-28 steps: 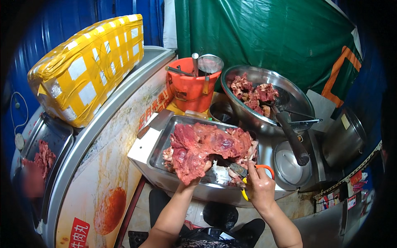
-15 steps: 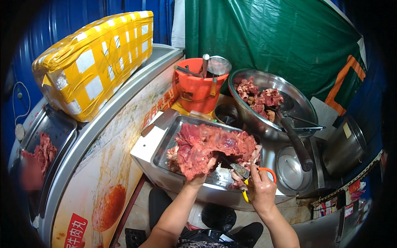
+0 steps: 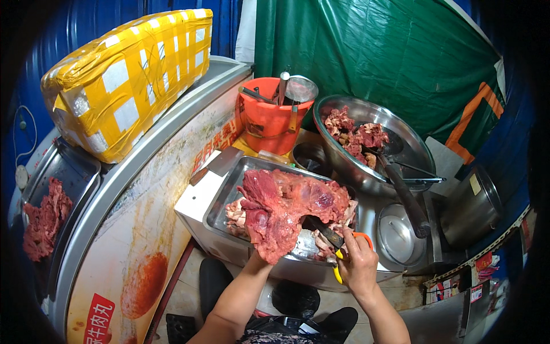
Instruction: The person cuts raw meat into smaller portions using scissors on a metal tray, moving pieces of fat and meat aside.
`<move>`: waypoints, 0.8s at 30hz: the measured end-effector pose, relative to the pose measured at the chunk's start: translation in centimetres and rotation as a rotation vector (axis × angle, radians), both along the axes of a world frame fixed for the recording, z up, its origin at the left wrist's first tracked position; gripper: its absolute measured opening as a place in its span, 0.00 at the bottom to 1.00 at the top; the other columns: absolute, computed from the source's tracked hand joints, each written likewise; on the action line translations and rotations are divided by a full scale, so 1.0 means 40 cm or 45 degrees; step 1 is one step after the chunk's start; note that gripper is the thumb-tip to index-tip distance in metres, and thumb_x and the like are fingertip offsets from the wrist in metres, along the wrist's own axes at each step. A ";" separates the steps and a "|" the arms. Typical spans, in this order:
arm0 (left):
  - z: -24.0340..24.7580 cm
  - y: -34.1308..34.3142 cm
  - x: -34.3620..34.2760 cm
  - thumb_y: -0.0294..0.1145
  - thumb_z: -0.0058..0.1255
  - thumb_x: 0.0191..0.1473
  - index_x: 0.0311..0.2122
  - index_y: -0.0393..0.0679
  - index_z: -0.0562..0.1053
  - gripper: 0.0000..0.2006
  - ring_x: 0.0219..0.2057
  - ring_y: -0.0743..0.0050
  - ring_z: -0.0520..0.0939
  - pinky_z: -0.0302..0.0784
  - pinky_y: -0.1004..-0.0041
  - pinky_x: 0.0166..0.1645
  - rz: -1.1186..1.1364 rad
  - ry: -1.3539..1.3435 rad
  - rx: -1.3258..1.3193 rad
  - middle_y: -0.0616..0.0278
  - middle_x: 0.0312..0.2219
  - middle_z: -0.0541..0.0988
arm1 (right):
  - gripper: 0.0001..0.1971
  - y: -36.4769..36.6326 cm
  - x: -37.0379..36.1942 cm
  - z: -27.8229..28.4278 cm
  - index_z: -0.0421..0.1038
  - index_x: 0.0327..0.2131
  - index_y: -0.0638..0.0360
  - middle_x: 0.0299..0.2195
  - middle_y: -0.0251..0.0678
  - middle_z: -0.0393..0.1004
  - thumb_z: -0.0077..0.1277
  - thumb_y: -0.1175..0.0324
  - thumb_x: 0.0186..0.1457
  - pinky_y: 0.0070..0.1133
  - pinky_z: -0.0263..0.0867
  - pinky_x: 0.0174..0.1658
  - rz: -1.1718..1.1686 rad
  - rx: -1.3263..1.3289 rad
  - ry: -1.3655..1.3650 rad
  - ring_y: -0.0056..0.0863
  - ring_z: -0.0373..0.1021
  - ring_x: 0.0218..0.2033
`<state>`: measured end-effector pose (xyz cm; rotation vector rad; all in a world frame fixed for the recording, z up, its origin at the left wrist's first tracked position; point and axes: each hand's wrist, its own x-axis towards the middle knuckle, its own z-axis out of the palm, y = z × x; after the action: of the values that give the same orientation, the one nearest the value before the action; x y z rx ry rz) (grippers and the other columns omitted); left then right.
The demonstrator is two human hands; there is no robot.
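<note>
Our right hand (image 3: 357,262) grasps the scissors (image 3: 332,236); our left hand (image 3: 261,261) is partly under the meat (image 3: 276,215), over the tray (image 3: 224,196), its grip we cannot tell. If meat slips, scissors may nick hidden fingers.

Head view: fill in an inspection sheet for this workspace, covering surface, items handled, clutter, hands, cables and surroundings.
Surface: white stand carrying a metal tray.
Items handled: large piece of red meat over the tray; scissors with blades pointing at its edge.
Clutter: cleaver beside the tray; orange bucket of utensils; steel basin holding more meat.
Hands: left hand at the meat's near end, fingers hidden; right hand holds the scissors.
Cables: thin pale cord against the blue wall, far left.
Surroundings: yellow-taped box, green sheet behind.
</note>
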<state>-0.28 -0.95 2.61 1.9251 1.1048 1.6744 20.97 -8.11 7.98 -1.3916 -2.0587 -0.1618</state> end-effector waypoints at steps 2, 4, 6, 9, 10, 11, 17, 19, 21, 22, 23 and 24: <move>-0.062 0.014 -0.006 0.42 0.48 0.62 0.63 0.44 0.59 0.27 0.58 0.58 0.71 0.68 0.64 0.63 -0.171 -0.310 -0.115 0.55 0.58 0.68 | 0.36 -0.012 -0.005 0.018 0.68 0.54 0.62 0.30 0.44 0.71 0.61 0.83 0.34 0.33 0.68 0.34 -0.018 -0.060 0.001 0.43 0.72 0.30; -0.130 0.040 -0.015 0.43 0.56 0.58 0.63 0.46 0.60 0.31 0.60 0.55 0.68 0.66 0.61 0.63 -0.283 -0.686 -0.330 0.56 0.59 0.67 | 0.37 -0.033 0.006 0.033 0.68 0.55 0.62 0.32 0.43 0.71 0.60 0.82 0.35 0.33 0.69 0.33 0.020 -0.153 0.017 0.43 0.72 0.30; -0.107 0.023 -0.019 0.47 0.48 0.62 0.65 0.46 0.55 0.31 0.62 0.53 0.64 0.62 0.59 0.66 -0.852 -1.593 -0.544 0.55 0.62 0.62 | 0.37 -0.063 0.033 0.045 0.68 0.55 0.62 0.33 0.42 0.72 0.59 0.82 0.34 0.32 0.70 0.34 0.011 -0.211 0.016 0.44 0.73 0.31; -0.072 0.016 -0.034 0.53 0.38 0.64 0.65 0.45 0.55 0.31 0.61 0.49 0.65 0.63 0.54 0.65 -0.772 -1.632 -0.194 0.52 0.61 0.63 | 0.36 -0.111 0.070 0.071 0.69 0.55 0.62 0.33 0.44 0.72 0.60 0.82 0.34 0.32 0.70 0.35 -0.037 -0.259 -0.015 0.44 0.73 0.32; -0.070 0.043 -0.051 0.53 0.40 0.63 0.64 0.45 0.57 0.31 0.59 0.49 0.68 0.66 0.54 0.63 -0.403 -1.113 0.185 0.52 0.59 0.66 | 0.36 -0.131 0.087 0.069 0.69 0.54 0.65 0.32 0.45 0.71 0.60 0.83 0.32 0.31 0.70 0.35 -0.063 -0.271 0.041 0.43 0.73 0.32; -0.068 0.042 -0.048 0.53 0.41 0.63 0.64 0.45 0.57 0.31 0.59 0.49 0.68 0.66 0.55 0.63 -0.336 -1.062 0.156 0.52 0.58 0.66 | 0.38 -0.149 0.099 0.071 0.68 0.54 0.66 0.32 0.45 0.70 0.59 0.85 0.31 0.31 0.70 0.34 -0.073 -0.258 0.159 0.42 0.72 0.30; -0.050 0.023 -0.032 0.51 0.44 0.61 0.63 0.44 0.59 0.30 0.58 0.49 0.69 0.67 0.55 0.62 -0.492 -1.228 -0.176 0.53 0.57 0.68 | 0.41 -0.166 0.050 0.160 0.68 0.54 0.68 0.28 0.42 0.66 0.57 0.90 0.27 0.25 0.63 0.28 -0.066 0.030 0.050 0.33 0.65 0.24; -0.045 0.014 -0.024 0.50 0.44 0.61 0.62 0.44 0.60 0.30 0.58 0.49 0.69 0.67 0.55 0.62 -0.545 -1.256 -0.236 0.53 0.57 0.68 | 0.39 -0.166 0.037 0.182 0.69 0.54 0.69 0.29 0.43 0.66 0.59 0.86 0.28 0.29 0.65 0.29 -0.081 0.083 -0.025 0.38 0.67 0.25; -0.043 0.006 -0.022 0.50 0.45 0.61 0.62 0.44 0.60 0.30 0.57 0.49 0.70 0.67 0.55 0.62 -0.577 -1.271 -0.272 0.53 0.56 0.69 | 0.35 -0.160 0.031 0.193 0.70 0.53 0.70 0.29 0.43 0.68 0.60 0.81 0.33 0.31 0.67 0.29 -0.098 0.141 -0.138 0.41 0.70 0.27; -0.040 0.004 -0.021 0.50 0.46 0.60 0.62 0.44 0.60 0.30 0.57 0.49 0.70 0.68 0.55 0.62 -0.584 -1.275 -0.282 0.53 0.56 0.69 | 0.33 -0.162 0.024 0.200 0.71 0.52 0.69 0.29 0.43 0.68 0.59 0.82 0.34 0.32 0.67 0.29 -0.116 0.146 -0.152 0.41 0.70 0.27; -0.041 0.001 -0.021 0.49 0.46 0.60 0.62 0.44 0.61 0.30 0.57 0.49 0.70 0.68 0.55 0.61 -0.593 -1.275 -0.296 0.53 0.56 0.69 | 0.33 -0.161 0.026 0.200 0.71 0.52 0.69 0.29 0.43 0.69 0.59 0.82 0.34 0.32 0.67 0.29 -0.124 0.145 -0.164 0.41 0.70 0.27; -0.039 -0.002 -0.019 0.49 0.47 0.60 0.62 0.44 0.61 0.29 0.57 0.49 0.70 0.68 0.55 0.61 -0.594 -1.270 -0.304 0.53 0.56 0.69 | 0.33 -0.161 0.028 0.200 0.71 0.52 0.69 0.29 0.43 0.69 0.59 0.82 0.35 0.32 0.67 0.29 -0.131 0.143 -0.176 0.41 0.70 0.27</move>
<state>-1.04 -1.02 1.05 0.8589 0.3847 1.7531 22.11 -14.55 15.97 -1.4527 -2.0542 -0.4218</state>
